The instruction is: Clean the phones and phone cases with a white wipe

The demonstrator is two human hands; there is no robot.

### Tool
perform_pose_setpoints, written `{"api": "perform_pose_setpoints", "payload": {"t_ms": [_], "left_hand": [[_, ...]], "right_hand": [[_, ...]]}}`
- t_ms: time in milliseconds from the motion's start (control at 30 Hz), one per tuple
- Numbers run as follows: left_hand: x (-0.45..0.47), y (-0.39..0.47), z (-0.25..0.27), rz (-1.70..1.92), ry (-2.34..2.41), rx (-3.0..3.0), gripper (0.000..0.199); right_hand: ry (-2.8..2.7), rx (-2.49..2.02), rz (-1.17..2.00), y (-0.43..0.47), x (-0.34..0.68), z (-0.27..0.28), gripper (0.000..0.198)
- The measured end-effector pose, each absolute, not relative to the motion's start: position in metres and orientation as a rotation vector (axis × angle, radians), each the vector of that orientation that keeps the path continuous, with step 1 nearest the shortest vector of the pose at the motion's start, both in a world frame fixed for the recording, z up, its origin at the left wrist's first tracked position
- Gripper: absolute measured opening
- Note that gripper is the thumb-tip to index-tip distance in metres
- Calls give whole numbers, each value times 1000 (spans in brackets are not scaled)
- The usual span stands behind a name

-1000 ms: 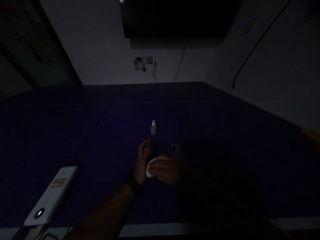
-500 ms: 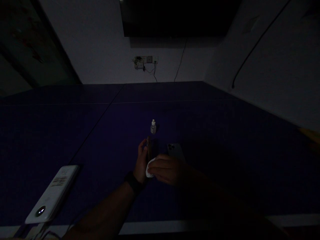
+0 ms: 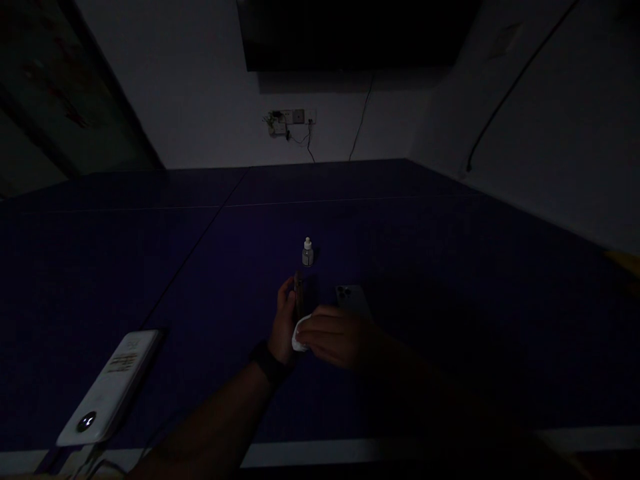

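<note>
My left hand [image 3: 284,323], with a dark watch at its wrist, grips a thin phone [image 3: 299,293] that I see nearly edge-on. Folded white cloth or tissue [image 3: 301,335] is pinched in the fingers of my right hand [image 3: 334,335], against the near end of the phone; the dim light hides the exact contact. Just beyond the held phone stands a small clear bottle [image 3: 307,256] with a white dropper-like cap. A second phone [image 3: 354,299] lies back up to the right, its camera lenses showing and its near part covered by my right hand.
A white power bank [image 3: 113,387] with a lit round display and cables lies at the left on the dark blue table [image 3: 240,260]. Behind the table, a wall carries sockets [image 3: 295,117] with plugs and wires, below a large dark screen [image 3: 350,33]. The room is very dark.
The view has shifted slightly. Both hands keep nearly the same pose, with the cloth still at the near end of the phone.
</note>
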State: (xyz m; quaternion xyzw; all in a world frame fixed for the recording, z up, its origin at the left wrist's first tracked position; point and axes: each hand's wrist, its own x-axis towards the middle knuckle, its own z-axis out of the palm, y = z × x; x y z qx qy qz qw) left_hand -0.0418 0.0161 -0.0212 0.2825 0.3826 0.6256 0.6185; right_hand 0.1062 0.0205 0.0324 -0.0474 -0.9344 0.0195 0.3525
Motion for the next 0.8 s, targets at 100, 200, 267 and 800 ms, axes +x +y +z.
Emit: {"api": "perform_pose_setpoints", "payload": {"t_ms": [100, 200, 267, 800], "left_hand": [[-41, 15, -21, 1433, 867, 655, 66], [-38, 14, -19, 1411, 842, 642, 69], [-37, 14, -18, 1408, 829, 620, 72], [-39, 15, -21, 1421, 849, 635, 68]], "right_hand": [[-2389, -146, 16, 24, 105, 34, 17], [-2314, -302, -14, 37, 103, 35, 20], [-2294, -368, 5, 41, 103, 35, 20], [-2383, -407, 18, 39, 102, 32, 22]]}}
